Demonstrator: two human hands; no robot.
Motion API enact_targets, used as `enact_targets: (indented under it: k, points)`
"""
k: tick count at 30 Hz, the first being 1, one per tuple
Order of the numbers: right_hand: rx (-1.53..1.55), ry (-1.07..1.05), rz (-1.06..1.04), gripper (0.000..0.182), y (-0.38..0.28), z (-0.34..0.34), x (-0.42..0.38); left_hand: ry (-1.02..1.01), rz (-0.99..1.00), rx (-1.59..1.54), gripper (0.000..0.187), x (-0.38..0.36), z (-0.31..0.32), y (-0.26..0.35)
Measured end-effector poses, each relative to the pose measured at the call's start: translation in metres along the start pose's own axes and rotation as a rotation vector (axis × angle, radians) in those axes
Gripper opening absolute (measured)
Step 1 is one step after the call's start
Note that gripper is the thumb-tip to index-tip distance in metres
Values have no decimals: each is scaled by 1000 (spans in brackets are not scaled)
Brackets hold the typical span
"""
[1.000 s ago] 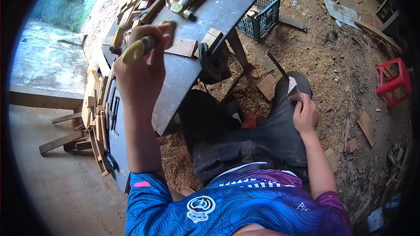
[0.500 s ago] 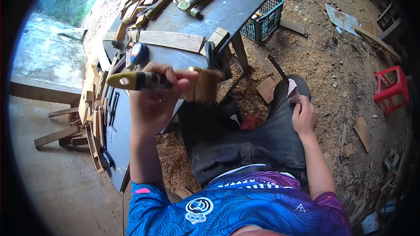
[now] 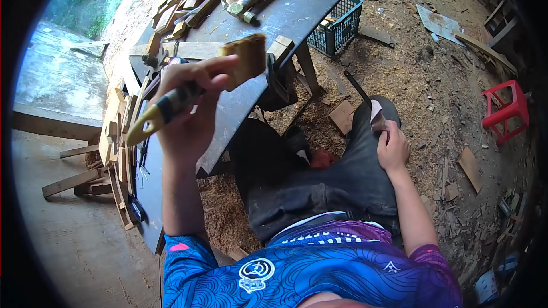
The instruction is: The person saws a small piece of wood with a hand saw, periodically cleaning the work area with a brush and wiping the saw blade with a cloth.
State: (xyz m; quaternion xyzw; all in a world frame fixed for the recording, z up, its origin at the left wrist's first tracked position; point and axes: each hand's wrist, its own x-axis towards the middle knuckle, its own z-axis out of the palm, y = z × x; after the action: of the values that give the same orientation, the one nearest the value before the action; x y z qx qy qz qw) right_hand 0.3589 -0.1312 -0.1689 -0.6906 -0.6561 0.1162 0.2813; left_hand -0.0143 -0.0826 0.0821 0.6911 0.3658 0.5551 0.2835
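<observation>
My left hand (image 3: pixel 191 108) is closed round a wide paintbrush (image 3: pixel 248 60), raised over the table edge. The brush's brown bristles point up and right, and its yellow-green handle end sticks out at lower left. My right hand (image 3: pixel 394 147) rests by my right knee, fingers closed on a pinkish folded cloth or paper (image 3: pixel 377 118). A dark narrow strip (image 3: pixel 357 88) extends up and left from that piece; how they join is hidden.
The dark table (image 3: pixel 291 8) bears a hammer (image 3: pixel 242 10), wood pieces (image 3: pixel 200 14) and a board (image 3: pixel 197 50). Beyond its right edge stands a green crate (image 3: pixel 337 29). A red stool (image 3: pixel 506 112) is at far right. Wood scraps and shavings cover the ground.
My left hand has lifted slightly and tilted the brush, so its bristles moved up and its handle end dropped. My right hand still holds the pinkish piece; the whole view has shifted slightly.
</observation>
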Motion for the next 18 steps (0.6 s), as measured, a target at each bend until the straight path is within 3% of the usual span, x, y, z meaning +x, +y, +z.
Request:
enact_targets:
  k: [1,2,4,7,9,11,12,15,17,18]
  points:
    - [0,-3,-5,27,-1,0,-1,-40,69,-3,11,0,9,-2]
    - [-11,-15,13,27,-3,-1,0,-167,76,233,8,-1,17,-3]
    - [-24,-30,11,27,-5,-2,2,-485,333,779,6,6,40,3]
    - [-16,6,-35,26,-4,-2,1,-537,483,1106,20,-11,81,-16]
    - [-10,15,-14,27,-3,-3,-1,-771,313,1101,22,-17,95,1]
    - [-37,5,-29,28,2,-3,-3,-687,438,922,21,-16,100,10]
    - [-46,18,-11,29,6,-1,-4,-460,641,957,21,-15,105,6]
    - [-44,47,-14,29,5,-3,-4,-419,443,1109,21,-4,100,-7]
    - [-24,26,16,28,3,-4,-2,-507,316,999,28,-1,93,-6]
    - [-29,19,2,28,2,-4,-1,-687,134,815,32,-1,91,-1]
